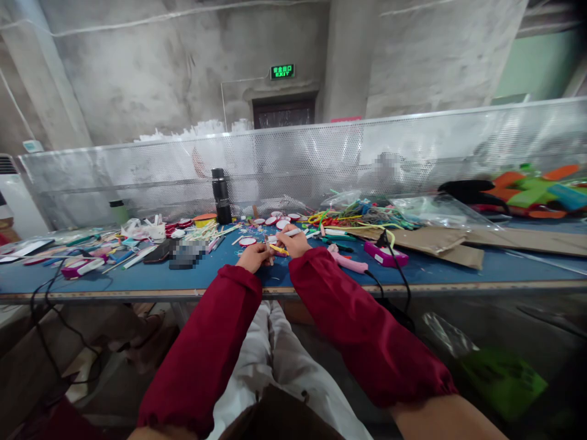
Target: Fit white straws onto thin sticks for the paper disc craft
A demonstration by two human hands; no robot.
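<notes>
Tool [292,232] | white, slim, pen-like (tip unclear) | in right hand [299,243]

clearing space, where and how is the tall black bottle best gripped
Grip the bottle around its upper body, probably best from the near side: it stands upright and slim, with clutter near its base and the perforated screen behind.

It looks like a workshop; coloured cords [367,215] lie heaped on a long bench [440,276]; behind the bench are a metal screen [298,156], bare concrete wall [183,67] and exit sign [282,72].
</notes>
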